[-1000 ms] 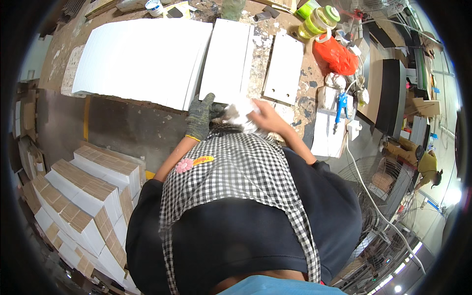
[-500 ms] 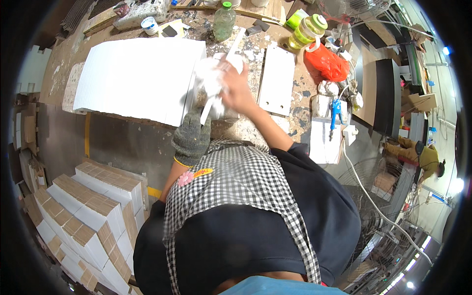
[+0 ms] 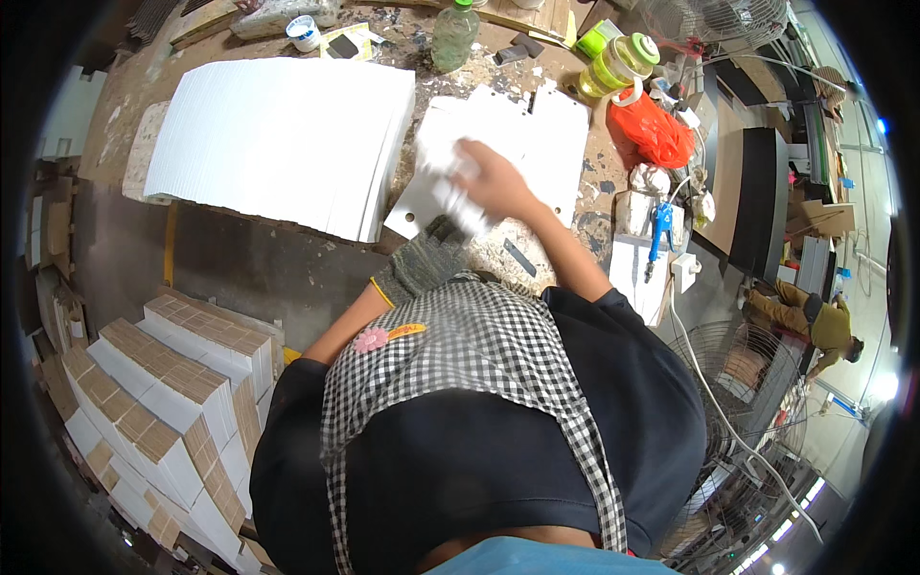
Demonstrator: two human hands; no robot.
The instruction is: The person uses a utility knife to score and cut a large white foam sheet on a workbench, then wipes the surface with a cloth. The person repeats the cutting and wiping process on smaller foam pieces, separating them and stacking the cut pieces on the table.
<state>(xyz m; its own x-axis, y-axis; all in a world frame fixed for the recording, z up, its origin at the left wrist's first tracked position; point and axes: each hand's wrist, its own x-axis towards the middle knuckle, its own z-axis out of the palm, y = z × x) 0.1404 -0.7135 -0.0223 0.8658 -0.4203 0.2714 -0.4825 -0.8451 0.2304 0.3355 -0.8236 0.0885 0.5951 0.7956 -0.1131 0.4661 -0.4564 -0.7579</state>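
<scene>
My right hand [image 3: 498,182] is bare and closed on a white cloth [image 3: 462,196], pressing it against a white panel [image 3: 443,144]. Both cloth and fingertips are smeared by motion. The panel lies at a slant, with a dark hole near its closest corner. It partly overlaps a second white panel [image 3: 567,144] on the right. My left hand [image 3: 422,264], in a grey knitted glove, grips the near edge of the slanted panel; its fingertips are partly hidden by the cloth. To the left stands a thick stack of white panels [image 3: 278,144].
A paint-spotted worktable [image 3: 594,211] carries a green-capped bottle [image 3: 455,38], a yellow-green bottle [image 3: 618,67], a red plastic bag [image 3: 652,129] and a small white tub [image 3: 303,34]. A blue air gun [image 3: 661,230] lies at right. Panel stacks [image 3: 163,383] stand lower left; a person [image 3: 829,326] is far right.
The white panel has turned from edge-on to showing its broad face. My right hand and the cloth have moved right and nearer; my gloved left hand has shifted right.
</scene>
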